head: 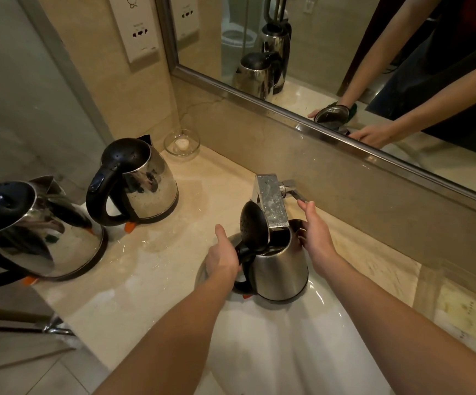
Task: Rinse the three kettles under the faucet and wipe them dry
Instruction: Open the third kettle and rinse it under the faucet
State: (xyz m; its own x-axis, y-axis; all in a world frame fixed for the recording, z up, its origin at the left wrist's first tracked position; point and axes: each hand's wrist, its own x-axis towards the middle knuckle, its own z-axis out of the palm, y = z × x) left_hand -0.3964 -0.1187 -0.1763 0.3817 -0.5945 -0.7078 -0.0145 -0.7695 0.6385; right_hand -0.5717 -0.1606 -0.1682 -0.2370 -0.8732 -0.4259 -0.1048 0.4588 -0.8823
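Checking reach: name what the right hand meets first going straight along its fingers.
Probably the chrome lever of the square chrome faucet, just beyond the right hand; nothing shows between them, though depth is unclear.

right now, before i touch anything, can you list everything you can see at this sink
beige marble counter: one, beige, around the basin
white ceramic basin: one, white, set in the counter
chrome box-shaped faucet: one, silver, behind the basin, lever on its right
open-lid stainless steel kettle: one, silver and black, held at the basin, mouth under the faucet
shut-lid stainless steel kettles: two, silver and black, on the counter at left
clear glass bowl: one, something white inside, counter's back corner
silver-framed mirror: one, wall behind the faucet
white socket plate: one, left wall
left hand: grips the open kettle's black handle
right hand: fingers straight, at the faucet lever
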